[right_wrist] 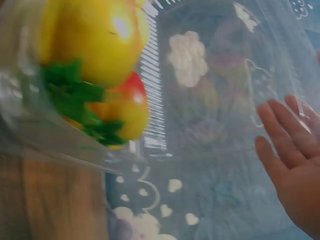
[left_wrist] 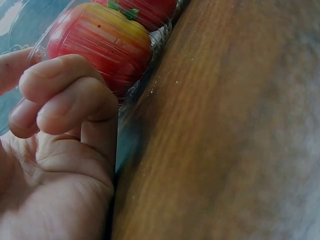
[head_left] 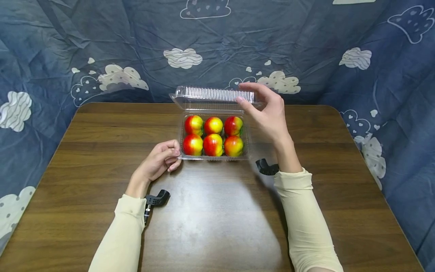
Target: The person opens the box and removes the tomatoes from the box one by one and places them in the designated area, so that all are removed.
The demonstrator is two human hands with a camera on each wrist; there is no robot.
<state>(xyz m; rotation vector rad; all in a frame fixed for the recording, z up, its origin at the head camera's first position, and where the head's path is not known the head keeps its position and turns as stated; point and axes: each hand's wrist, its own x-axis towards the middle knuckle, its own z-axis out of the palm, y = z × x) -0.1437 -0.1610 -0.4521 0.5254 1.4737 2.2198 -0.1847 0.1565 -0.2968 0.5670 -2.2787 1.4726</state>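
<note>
A clear box (head_left: 214,156) sits at the middle of the desk (head_left: 102,151), toward its far edge, with six red-and-yellow apples (head_left: 213,136) in two rows of three. Its lid (head_left: 210,94) stands open and upright along the back edge. The left hand (head_left: 162,158) rests on the desk at the box's front left corner, fingers (left_wrist: 65,85) curled against the wall beside the nearest apple; it seems to pinch the rim, though the wrist view is too close to be sure. The right hand (head_left: 266,111) is raised at the right end of the lid, fingers straight and relaxed, fingertips touching the lid's top edge. A blue cloth (head_left: 306,45) with clouds hangs behind
</note>
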